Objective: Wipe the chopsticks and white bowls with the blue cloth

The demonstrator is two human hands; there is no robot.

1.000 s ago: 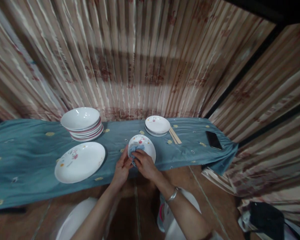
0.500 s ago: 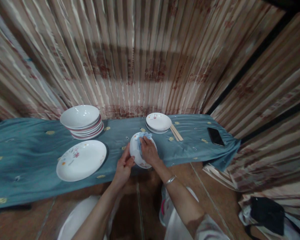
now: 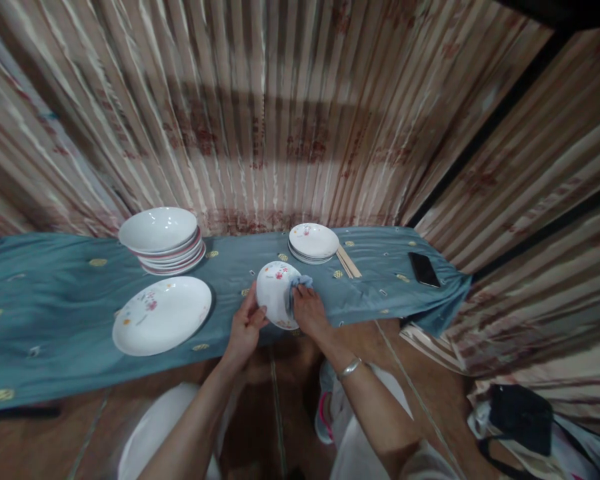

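A small white plate (image 3: 274, 297) with a floral print is tilted up near the front edge of the cloth-covered table. My left hand (image 3: 247, 323) grips its left rim, thumb on the upper face and fingers underneath. In my right hand (image 3: 310, 310) is a bunched light-blue cloth (image 3: 301, 283), pressed against the right side of the plate. A silver bangle (image 3: 351, 367) circles my right wrist. Behind the plate stands a stack of small floral plates (image 3: 314, 241), with several wooden chopsticks (image 3: 349, 262) lying beside it.
On the left a large oval floral plate (image 3: 164, 317) lies before a stack of bowls (image 3: 159, 230). A black phone (image 3: 424, 269) rests at the table's right end. Pleated curtains (image 3: 260, 120) hang behind. A black bag (image 3: 521, 419) sits at lower right.
My right hand and the cloth have slid from the plate's top middle to its right side, uncovering the flower print near the far rim. My left hand keeps its hold.
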